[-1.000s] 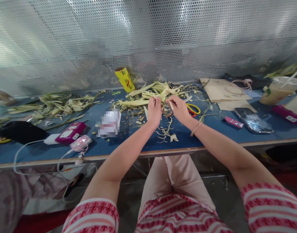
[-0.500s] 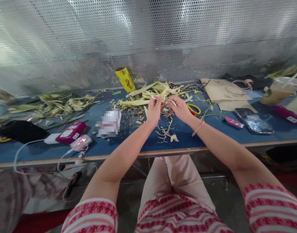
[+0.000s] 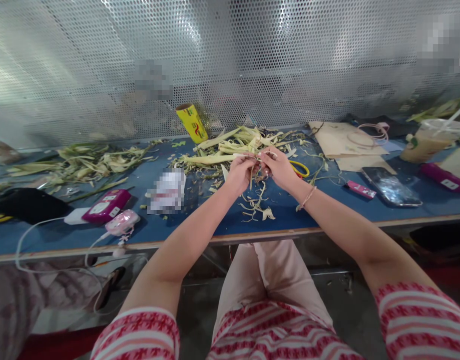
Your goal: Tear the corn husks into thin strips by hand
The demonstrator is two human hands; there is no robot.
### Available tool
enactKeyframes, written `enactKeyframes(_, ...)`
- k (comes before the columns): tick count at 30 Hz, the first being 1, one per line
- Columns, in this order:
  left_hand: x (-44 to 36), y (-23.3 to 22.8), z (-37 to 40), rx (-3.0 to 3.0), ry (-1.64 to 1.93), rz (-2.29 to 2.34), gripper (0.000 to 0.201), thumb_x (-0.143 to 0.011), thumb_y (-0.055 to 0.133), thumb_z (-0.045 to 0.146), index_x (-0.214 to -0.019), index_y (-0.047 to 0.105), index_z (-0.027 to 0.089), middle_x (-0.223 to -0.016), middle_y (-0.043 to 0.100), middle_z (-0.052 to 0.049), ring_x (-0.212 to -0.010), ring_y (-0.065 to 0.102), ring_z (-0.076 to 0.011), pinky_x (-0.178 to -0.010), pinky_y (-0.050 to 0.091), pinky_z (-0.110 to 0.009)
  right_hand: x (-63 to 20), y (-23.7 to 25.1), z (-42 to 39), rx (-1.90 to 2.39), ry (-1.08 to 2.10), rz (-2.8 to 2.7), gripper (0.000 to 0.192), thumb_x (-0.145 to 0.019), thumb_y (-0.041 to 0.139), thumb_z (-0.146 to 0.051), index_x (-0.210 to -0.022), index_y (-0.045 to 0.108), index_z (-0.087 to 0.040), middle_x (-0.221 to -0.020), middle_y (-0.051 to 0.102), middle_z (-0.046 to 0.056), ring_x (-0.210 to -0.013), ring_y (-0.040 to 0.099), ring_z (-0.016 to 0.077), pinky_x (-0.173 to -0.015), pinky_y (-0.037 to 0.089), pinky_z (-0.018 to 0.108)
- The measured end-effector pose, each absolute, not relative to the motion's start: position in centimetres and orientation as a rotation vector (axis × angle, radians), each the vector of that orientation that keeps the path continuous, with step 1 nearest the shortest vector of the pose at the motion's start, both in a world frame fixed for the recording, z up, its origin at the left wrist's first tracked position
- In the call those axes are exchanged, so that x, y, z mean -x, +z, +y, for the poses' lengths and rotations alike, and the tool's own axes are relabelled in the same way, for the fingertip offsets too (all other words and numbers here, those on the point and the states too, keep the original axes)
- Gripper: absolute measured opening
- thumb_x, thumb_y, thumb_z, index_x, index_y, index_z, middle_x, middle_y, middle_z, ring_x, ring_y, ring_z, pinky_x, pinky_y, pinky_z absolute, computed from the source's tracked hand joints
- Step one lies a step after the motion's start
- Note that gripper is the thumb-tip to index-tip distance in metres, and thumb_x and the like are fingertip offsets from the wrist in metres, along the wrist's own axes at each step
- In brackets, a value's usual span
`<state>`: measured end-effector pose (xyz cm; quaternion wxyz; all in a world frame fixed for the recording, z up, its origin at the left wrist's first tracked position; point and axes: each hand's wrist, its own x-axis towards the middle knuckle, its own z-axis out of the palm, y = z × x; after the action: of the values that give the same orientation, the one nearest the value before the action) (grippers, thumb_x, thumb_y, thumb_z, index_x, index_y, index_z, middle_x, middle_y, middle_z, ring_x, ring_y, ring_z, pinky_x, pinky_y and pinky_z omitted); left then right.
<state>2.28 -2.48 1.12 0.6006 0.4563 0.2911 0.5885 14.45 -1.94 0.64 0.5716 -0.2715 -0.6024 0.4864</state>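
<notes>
The fingers (image 3: 257, 161) of both hands now pinch the same thin pale leaf strip (image 3: 251, 176), and they are closed tight on it. A second ago the two hands sat a little apart, each with its own bit of leaf; now the left hand (image 3: 240, 173) and the right hand (image 3: 278, 167) have come together and touch at the fingertips. That looks like the strip is being folded or pulled thin right at that spot, though the fingers hide just how. One end of the strip hangs down from the fingers toward 6 o'clock. Just under it, at 6 o'clock from the hands, small curly scraps (image 3: 257, 205) lie on the blue table (image 3: 199, 225), the same as before. At 12 o'clock from the hands is a heap of long green and yellow leaves (image 3: 233, 145). A yellow roll (image 3: 192, 123) stands tilted at 11 o'clock, against the shiny wall with holes. Yellow scissors (image 3: 300, 168) peek out at 3 o'clock, right beside the right hand. Farther out at 3 o'clock lie a small pink thing (image 3: 359, 189) and a phone (image 3: 391, 186). At 9 o'clock sit a blurred white packet (image 3: 166, 191) and, farther off, a pink box (image 3: 102, 206) with a white cord.
</notes>
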Motion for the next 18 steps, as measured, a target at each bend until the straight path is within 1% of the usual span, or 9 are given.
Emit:
enactKeyframes(5, -2.30, 1.46, -2.76, -1.015, 1.376, 0.632, 0.014, -0.063, 0.061, 0.003, -0.068, 0.055, 0.014, -0.059, 0.055, 0.003, -0.057, 0.053, -0.0062, -0.061, 0.042, -0.021, -14.43, 0.95, -2.17, 0.621, 1.245, -1.332, 0.041, -0.072, 0.074, -0.050, -0.068, 0.046, -0.020, -0.052, 0.044, -0.009, -0.043, 0.037, 0.0044, -0.041, 0.030, 0.020)
enactKeyframes(12, -2.25, 1.42, -2.70, -0.980, 1.373, 0.566, 0.014, -0.061, 0.062, 0.001, -0.065, 0.058, 0.014, -0.058, 0.057, 0.003, -0.055, 0.054, -0.0063, -0.058, 0.042, -0.020, -14.41, 1.06, -2.21, 0.578, 1.314, -1.267, 0.040, -0.070, 0.078, -0.045, -0.068, 0.048, -0.019, -0.050, 0.046, -0.009, -0.042, 0.038, 0.0035, -0.040, 0.030, 0.018)
enactKeyframes(18, -2.21, 1.36, -2.72, -0.986, 1.374, 0.577, 0.011, -0.069, 0.066, 0.007, -0.065, 0.058, 0.014, -0.060, 0.058, 0.003, -0.055, 0.054, -0.0060, -0.058, 0.042, -0.021, -14.31, 1.30, -2.47, 0.562, 1.333, -1.266, 0.039, -0.072, 0.077, -0.044, -0.067, 0.048, -0.019, -0.050, 0.046, -0.008, -0.042, 0.038, 0.0033, -0.040, 0.029, 0.018)
